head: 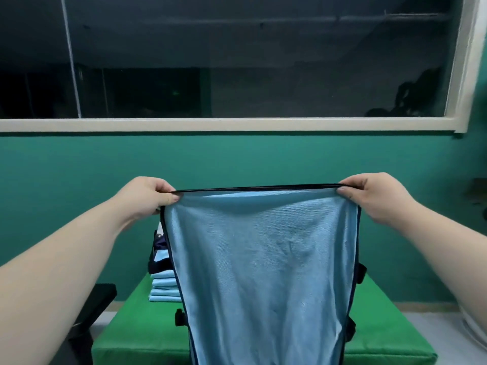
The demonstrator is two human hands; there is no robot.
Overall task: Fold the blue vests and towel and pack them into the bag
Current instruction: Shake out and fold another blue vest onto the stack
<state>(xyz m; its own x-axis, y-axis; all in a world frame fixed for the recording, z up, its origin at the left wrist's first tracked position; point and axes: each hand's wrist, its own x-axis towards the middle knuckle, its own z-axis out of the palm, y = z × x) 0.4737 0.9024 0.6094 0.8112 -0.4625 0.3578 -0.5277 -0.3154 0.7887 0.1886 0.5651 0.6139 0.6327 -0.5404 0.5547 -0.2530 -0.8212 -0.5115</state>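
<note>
Two bare forearms [66,246] reach forward. The left grip [151,194] and right grip [374,196] each pinch a top corner of the light-blue vest [263,259], which hangs taut above the green worktop [382,327]. Folded vests [164,287] are stacked behind it, at left.

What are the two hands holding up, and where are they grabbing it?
A blue vest: the left hand and right hand each pinch a top corner of its dark-trimmed edge.
</note>
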